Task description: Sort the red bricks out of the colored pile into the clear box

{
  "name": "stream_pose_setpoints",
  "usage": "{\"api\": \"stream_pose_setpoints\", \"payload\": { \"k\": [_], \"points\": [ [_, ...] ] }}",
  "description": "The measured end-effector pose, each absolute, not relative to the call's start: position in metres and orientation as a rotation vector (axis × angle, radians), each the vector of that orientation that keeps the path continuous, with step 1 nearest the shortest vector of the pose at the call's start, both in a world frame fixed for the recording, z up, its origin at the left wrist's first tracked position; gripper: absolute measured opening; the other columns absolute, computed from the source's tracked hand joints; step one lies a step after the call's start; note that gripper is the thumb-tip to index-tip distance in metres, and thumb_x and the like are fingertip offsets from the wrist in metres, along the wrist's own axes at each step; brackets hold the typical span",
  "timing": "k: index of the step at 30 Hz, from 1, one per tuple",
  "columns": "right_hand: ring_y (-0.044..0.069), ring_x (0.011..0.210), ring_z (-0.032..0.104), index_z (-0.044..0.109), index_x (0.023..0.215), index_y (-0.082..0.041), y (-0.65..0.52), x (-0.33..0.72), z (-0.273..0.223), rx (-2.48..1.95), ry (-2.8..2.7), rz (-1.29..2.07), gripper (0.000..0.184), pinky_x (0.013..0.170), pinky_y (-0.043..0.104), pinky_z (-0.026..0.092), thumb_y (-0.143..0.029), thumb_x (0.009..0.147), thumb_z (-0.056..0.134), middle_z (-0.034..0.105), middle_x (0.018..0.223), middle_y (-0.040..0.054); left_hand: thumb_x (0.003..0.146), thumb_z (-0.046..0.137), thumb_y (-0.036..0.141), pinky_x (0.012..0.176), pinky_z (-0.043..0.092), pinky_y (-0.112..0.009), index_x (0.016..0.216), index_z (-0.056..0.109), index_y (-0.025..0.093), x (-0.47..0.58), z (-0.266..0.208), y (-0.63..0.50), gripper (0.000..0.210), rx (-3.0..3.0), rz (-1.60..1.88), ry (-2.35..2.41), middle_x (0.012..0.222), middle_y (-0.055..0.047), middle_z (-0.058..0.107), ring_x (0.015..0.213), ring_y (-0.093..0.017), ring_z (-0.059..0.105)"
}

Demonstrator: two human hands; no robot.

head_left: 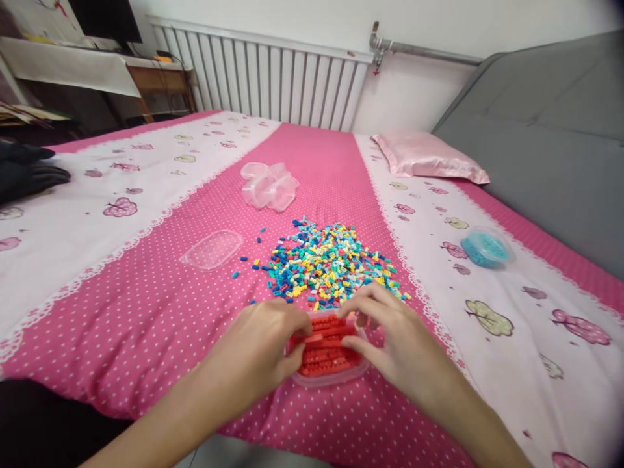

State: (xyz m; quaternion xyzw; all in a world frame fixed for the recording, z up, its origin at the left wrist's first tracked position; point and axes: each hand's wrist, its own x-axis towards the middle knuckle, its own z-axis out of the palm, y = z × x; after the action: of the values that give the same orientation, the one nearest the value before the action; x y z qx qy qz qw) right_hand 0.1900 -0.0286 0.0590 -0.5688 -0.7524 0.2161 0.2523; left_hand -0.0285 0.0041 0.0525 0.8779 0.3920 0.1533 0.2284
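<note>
A clear plastic container (331, 378) on the bed's front part holds rows of joined red toy bricks (326, 356). My left hand (266, 341) is at its left side, thumb and fingers closed on the left end of a red brick row (322, 341) lying on top. My right hand (390, 325) is over the right side, its thumb tip near the row's right end and its index finger bent above, with a gap between them. Just beyond the container spreads a pile of small multicoloured toy bricks (331, 260).
A clear lid (214, 249) lies left of the pile, and stacked clear containers (270, 187) stand behind it. To the right sits a lidded container of blue bricks (485, 249). A pink pillow (429, 156) rests near the grey headboard (550, 123). Dark gloves (29, 170) lie at far left.
</note>
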Motion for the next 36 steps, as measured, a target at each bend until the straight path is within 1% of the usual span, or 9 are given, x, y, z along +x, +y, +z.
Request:
{"api": "stream_pose_setpoints", "payload": {
  "k": [3,8,13,17,22,25,30,33,36],
  "points": [
    [0.021,0.089,0.064,0.070,0.086,-0.024,-0.028,0.191,0.054,-1.666,-2.089,0.504,0.026,0.081,0.036,0.049,-0.001,0.076,0.076,0.065,0.095,0.0018,0.077,0.064,0.007,0.073,0.044,-0.033,0.080,0.068,0.020,-0.026,0.055,0.001,0.014,2.465,0.361,1.099,0.081,-0.003,0.069,0.079,-0.021,0.062],
    [0.024,0.087,0.062,0.072,0.074,-0.023,-0.029,0.182,0.044,-1.689,-2.211,0.381,0.019,0.077,0.038,0.045,-0.007,0.073,0.081,0.066,0.085,0.0009,0.083,0.066,0.011,0.079,0.040,-0.039,0.081,0.071,0.020,-0.016,0.059,-0.002,0.010,2.511,0.152,1.128,0.083,-0.003,0.072,0.085,-0.024,0.061],
    [0.024,0.086,0.061,0.073,0.076,-0.022,-0.030,0.178,0.041,-1.642,-2.242,0.333,0.017,0.075,0.037,0.042,-0.007,0.077,0.078,0.067,0.084,0.0012,0.087,0.067,0.015,0.080,0.034,-0.039,0.082,0.071,0.021,-0.013,0.060,-0.001,0.009,2.525,0.082,1.136,0.088,-0.002,0.074,0.088,-0.023,0.060],
    [0.023,0.085,0.061,0.072,0.075,-0.022,-0.030,0.178,0.041,-1.624,-2.236,0.307,0.018,0.075,0.036,0.041,-0.006,0.076,0.079,0.067,0.082,0.0003,0.087,0.067,0.014,0.079,0.031,-0.038,0.081,0.070,0.020,-0.014,0.059,-0.001,0.009,2.546,0.112,1.118,0.086,-0.001,0.074,0.087,-0.022,0.059],
    [0.022,0.087,0.060,0.070,0.075,-0.022,-0.028,0.177,0.041,-1.632,-2.226,0.284,0.018,0.077,0.036,0.040,-0.005,0.077,0.076,0.066,0.083,0.0000,0.085,0.068,0.014,0.078,0.029,-0.038,0.081,0.069,0.019,-0.015,0.059,0.000,0.007,2.545,0.156,1.145,0.087,-0.002,0.072,0.086,-0.022,0.058],
    [0.022,0.086,0.061,0.068,0.075,-0.022,-0.027,0.177,0.040,-1.653,-2.223,0.313,0.019,0.078,0.036,0.040,-0.004,0.078,0.076,0.067,0.083,-0.0006,0.083,0.069,0.014,0.078,0.028,-0.038,0.079,0.068,0.019,-0.015,0.056,0.000,0.007,2.541,0.201,1.166,0.086,-0.002,0.071,0.085,-0.023,0.058],
    [0.020,0.082,0.064,0.068,0.078,-0.023,-0.025,0.177,0.038,-1.685,-2.188,0.428,0.021,0.079,0.036,0.039,-0.002,0.079,0.074,0.072,0.081,-0.0028,0.083,0.068,0.017,0.077,0.027,-0.038,0.073,0.064,0.019,-0.014,0.046,0.000,0.011,2.538,0.322,1.160,0.077,-0.001,0.068,0.081,-0.022,0.056],
    [0.019,0.083,0.065,0.068,0.081,-0.023,-0.024,0.184,0.042,-1.687,-2.152,0.500,0.023,0.081,0.037,0.040,0.000,0.080,0.072,0.073,0.083,-0.0040,0.083,0.066,0.017,0.077,0.027,-0.039,0.074,0.062,0.019,-0.014,0.042,0.001,0.010,2.518,0.353,1.172,0.076,-0.001,0.067,0.080,-0.021,0.056],
    [0.020,0.083,0.065,0.068,0.080,-0.023,-0.025,0.196,0.049,-1.706,-2.128,0.471,0.022,0.081,0.037,0.041,-0.001,0.082,0.070,0.073,0.084,-0.0032,0.082,0.063,0.016,0.077,0.027,-0.039,0.074,0.060,0.018,-0.014,0.042,0.000,0.009,2.516,0.363,1.170,0.076,-0.001,0.067,0.079,-0.020,0.056]
  ]
}}
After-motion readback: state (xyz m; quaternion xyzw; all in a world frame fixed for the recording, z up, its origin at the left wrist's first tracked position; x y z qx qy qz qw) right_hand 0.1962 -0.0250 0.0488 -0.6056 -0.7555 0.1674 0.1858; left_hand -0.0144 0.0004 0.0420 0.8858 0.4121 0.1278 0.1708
